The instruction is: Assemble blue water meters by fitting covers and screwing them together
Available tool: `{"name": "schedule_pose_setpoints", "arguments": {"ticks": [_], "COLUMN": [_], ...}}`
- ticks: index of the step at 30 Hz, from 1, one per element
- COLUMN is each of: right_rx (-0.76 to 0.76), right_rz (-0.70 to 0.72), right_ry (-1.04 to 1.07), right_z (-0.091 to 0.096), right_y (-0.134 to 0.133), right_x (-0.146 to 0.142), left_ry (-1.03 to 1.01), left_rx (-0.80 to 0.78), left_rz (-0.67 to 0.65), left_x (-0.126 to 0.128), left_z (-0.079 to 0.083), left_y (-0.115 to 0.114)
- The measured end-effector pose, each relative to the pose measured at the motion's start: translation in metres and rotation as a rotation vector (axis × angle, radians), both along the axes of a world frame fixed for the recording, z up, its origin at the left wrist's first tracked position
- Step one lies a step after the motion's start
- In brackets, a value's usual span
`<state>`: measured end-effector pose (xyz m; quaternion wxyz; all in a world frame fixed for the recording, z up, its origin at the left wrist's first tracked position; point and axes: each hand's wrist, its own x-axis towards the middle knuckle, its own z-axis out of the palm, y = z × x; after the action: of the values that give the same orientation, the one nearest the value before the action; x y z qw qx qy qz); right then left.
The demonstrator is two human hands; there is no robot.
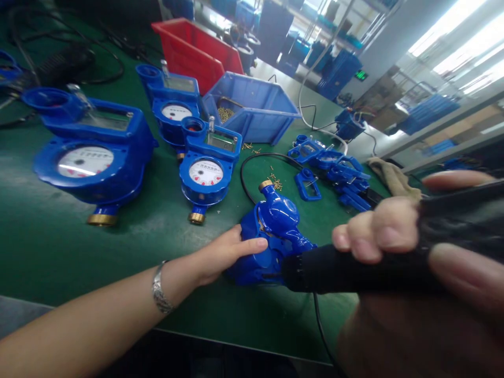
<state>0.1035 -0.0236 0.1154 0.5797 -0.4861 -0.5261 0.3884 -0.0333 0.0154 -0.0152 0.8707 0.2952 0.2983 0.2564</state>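
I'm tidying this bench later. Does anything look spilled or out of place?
Yes. Small brass screws lie loose on the green mat, outside the blue bin that holds more. The meter body gripped by the left hand lies turned over, no dial showing, unlike the three meters beside it; the right hand grips a black tool.

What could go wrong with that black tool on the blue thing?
The black tool in the right hand could slip off the rounded blue meter body and jab the left hand, which steadies it close by. The loose brass screws behind it could scatter if the meter body shifts.
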Motion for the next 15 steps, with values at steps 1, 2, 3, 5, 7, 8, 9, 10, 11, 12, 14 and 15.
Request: {"name": "schedule_pose_setpoints", "arguments": {"ticks": [1,2,3,5,7,8,9,10,11,12,14,15], "right_rx": [0.016,0.023,0.024,0.023,0.046,0.055,0.060,0.062,0.056,0.048,0.021,0.008], "right_rz": [0.012,0.026,0.037,0.038,0.046,0.047,0.045,0.044,0.041,0.038,0.038,0.042], "right_ry": [0.060,0.118,0.165,0.201,0.193,0.185,0.180,0.177,0.176,0.176,0.172,0.167], "right_z": [-0.003,-0.007,-0.011,-0.017,-0.021,-0.023,-0.023,-0.024,-0.025,-0.025,-0.027,-0.027], "right_y": [0.001,0.001,0.002,0.004,0.005,0.006,0.006,0.007,0.007,0.007,0.008,0.008], "right_x": [-0.007,-0.011,-0.014,-0.015,-0.015,-0.016,-0.016,-0.017,-0.018,-0.018,-0.019,-0.020], "left_ry": [0.011,0.018,0.019,0.010,0.019,0.030,0.042,0.045,0.043,0.042,0.061,0.081], "left_rx": [0.008,0.021,0.034,0.051,0.042,0.031,0.021,0.020,0.023,0.025,0.014,0.000], "left_rz": [0.021,0.043,0.069,0.114,0.148,0.157,0.163,0.166,0.168,0.171,0.176,0.180], "left_x": [0.001,0.002,0.003,0.005,0.007,0.008,0.008,0.008,0.008,0.009,0.009,0.009], "left_z": [0.000,0.000,0.000,-0.001,-0.002,-0.002,-0.003,-0.003,-0.003,-0.003,-0.004,-0.004], "left_y": [-0.001,-0.002,-0.004,-0.006,-0.008,-0.009,-0.009,-0.008,-0.008,-0.007,-0.006,-0.006]}}
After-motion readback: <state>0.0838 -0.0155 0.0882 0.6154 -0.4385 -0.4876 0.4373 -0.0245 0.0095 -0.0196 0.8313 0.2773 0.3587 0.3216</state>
